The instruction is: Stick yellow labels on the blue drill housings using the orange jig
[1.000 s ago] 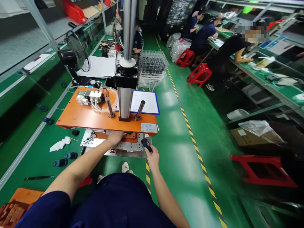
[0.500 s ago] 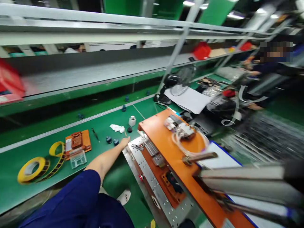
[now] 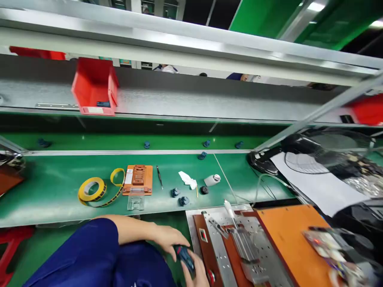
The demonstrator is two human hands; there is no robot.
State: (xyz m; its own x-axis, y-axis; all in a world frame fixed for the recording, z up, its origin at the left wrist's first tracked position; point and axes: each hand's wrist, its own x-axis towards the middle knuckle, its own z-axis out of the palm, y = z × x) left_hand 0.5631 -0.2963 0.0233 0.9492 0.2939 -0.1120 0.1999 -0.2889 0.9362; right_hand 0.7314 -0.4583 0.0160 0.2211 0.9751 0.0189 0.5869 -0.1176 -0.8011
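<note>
My left hand (image 3: 168, 238) is closed around one end of a dark blue object with a red detail (image 3: 185, 257), low in front of my body. My right hand (image 3: 196, 273) grips its other end, fingers curled over it; the wrist is cut off by the lower edge. The object's exact kind is hard to make out. Just right of my hands is a metal machine plate (image 3: 218, 247) with brown panels and a red button (image 3: 211, 276). Small dark blue parts (image 3: 183, 201) stand on the green bench above my hands.
On the green bench (image 3: 54, 199) lie a yellow tape roll (image 3: 86, 189), an orange fixture (image 3: 145, 177), tweezers (image 3: 159, 177), a white wipe (image 3: 188, 179) and a white bottle (image 3: 212, 180). A red bin (image 3: 95, 85) sits on the shelf. An orange panel (image 3: 287, 231) is at right.
My left hand has drawn back from the machine's corner to my lap side. My right hand has come into view, and both now hold the dark blue object. The view has swung left.
</note>
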